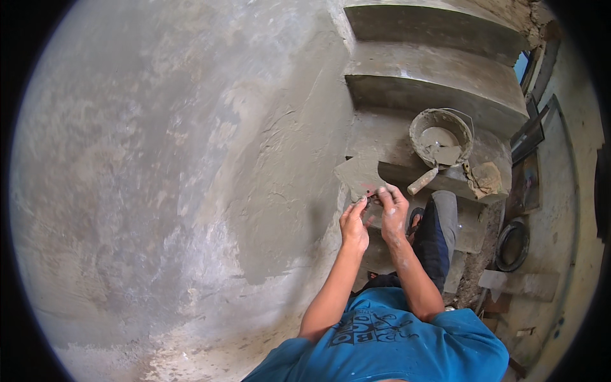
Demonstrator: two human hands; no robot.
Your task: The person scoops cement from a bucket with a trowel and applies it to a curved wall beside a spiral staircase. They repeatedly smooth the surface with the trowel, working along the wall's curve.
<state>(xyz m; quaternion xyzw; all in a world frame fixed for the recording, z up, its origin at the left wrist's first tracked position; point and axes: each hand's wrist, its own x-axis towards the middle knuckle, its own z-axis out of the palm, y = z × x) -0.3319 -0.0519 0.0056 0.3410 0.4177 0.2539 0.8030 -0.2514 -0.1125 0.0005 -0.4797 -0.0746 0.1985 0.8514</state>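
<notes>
Both my hands meet in front of me at the near edge of a flat, cement-smeared grey piece (358,173); its exact kind is unclear. A small pinkish patch and dark spots show along that edge. My left hand (354,228) pinches it from the left, thumb up, and my right hand (393,210) grips it with curled, cement-stained fingers. Ahead to the right, a bucket (415,130) coated in cement stands on a step. Against its near rim leans a trowel, its blade (448,155) inside and its handle (422,182) sticking out toward me.
A wall (153,159) fills the left, with a darker fresh plaster patch (280,184) beside me. Concrete stairs (433,57) rise ahead. A crumpled brown bag or cloth (485,179) lies beside the bucket. At right are a tyre-like ring (512,246) and a board (519,284).
</notes>
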